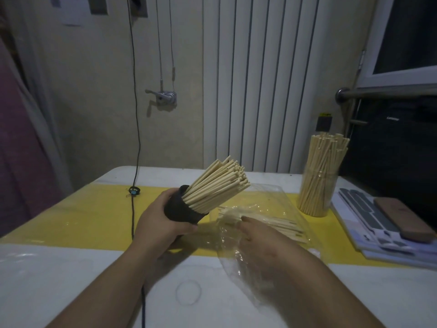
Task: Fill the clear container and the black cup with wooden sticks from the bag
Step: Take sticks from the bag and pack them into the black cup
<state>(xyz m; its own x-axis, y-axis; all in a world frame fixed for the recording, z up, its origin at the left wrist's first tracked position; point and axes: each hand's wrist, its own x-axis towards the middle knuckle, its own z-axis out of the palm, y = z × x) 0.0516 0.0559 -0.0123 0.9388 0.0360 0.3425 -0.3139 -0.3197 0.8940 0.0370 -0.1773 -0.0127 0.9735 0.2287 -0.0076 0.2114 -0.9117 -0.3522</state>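
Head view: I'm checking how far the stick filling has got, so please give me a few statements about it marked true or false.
1. The left hand holds the black cup tilted. True.
2. The black cup is empty. False: a bundle of wooden sticks juts out of it.
3. The clear container lies on its side. False: it stands upright, packed with sticks.
4. The right hand is inside the bag, at the loose sticks. True.

Matt black cup (182, 209), wooden sticks (217, 185), glossy plastic bag (267, 200)
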